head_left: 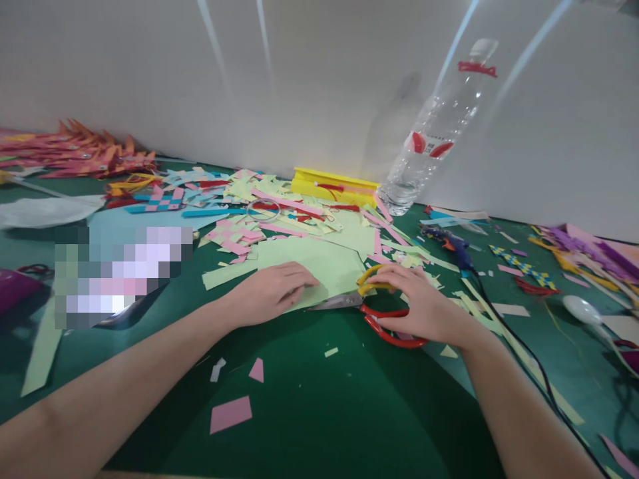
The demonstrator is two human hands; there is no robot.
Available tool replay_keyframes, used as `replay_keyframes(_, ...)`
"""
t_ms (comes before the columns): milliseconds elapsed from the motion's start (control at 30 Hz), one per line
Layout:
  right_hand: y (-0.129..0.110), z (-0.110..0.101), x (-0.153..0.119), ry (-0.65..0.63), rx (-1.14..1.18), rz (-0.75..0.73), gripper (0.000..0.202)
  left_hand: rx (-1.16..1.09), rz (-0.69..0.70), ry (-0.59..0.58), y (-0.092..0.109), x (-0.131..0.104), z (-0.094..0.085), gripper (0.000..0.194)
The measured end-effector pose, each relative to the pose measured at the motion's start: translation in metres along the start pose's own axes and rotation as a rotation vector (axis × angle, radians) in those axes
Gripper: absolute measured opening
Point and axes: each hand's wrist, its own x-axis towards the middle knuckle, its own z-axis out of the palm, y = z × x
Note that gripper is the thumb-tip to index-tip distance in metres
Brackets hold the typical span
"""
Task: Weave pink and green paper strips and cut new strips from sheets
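Observation:
My right hand (417, 303) is closed around scissors (349, 301) with one yellow and one red handle loop. The loops are spread apart, and the metal blades point left along the near edge of a pale green sheet of paper (329, 263). My left hand (279, 293) is on the left part of that sheet, its fingers bent over the near edge; the thumb is partly hidden. The sheet lies on the green table (319, 412), in front of a heap of paper scraps (239, 236).
A clear plastic bottle (429, 140) leans against the wall behind a yellow folded strip (304, 183). At right lie a blue glue gun (452, 246) with a black cord and a white spoon (582, 309). Folded orange paper pieces (84, 156) are piled at the far left.

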Motion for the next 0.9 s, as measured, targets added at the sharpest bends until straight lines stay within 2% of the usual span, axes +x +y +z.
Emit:
replay_keyframes(100,0.003,0.000,0.000,0.014,-0.008,0.035,0.048,-0.038,-0.017,-0.076,-0.005,-0.003,0.001,0.045)
replay_keyframes(200,0.005,0.001,0.000,0.012,-0.010,0.014,0.048,-0.037,0.035,-0.097,-0.008,-0.004,0.004,0.054)
replay_keyframes(400,0.005,0.005,0.001,-0.010,0.018,0.008,0.049,0.088,0.143,-0.048,-0.008,-0.003,0.005,0.046)
replay_keyframes(533,0.005,0.004,0.001,-0.036,0.034,0.007,0.048,0.106,0.120,-0.016,-0.004,-0.003,0.002,0.038)
replay_keyframes(667,0.007,0.002,0.001,-0.024,0.035,-0.012,0.047,0.083,0.043,-0.079,0.000,-0.003,-0.001,0.040)
replay_keyframes(900,0.013,-0.001,-0.001,-0.039,0.052,0.010,0.048,0.033,0.073,-0.175,0.001,-0.005,-0.004,0.045)
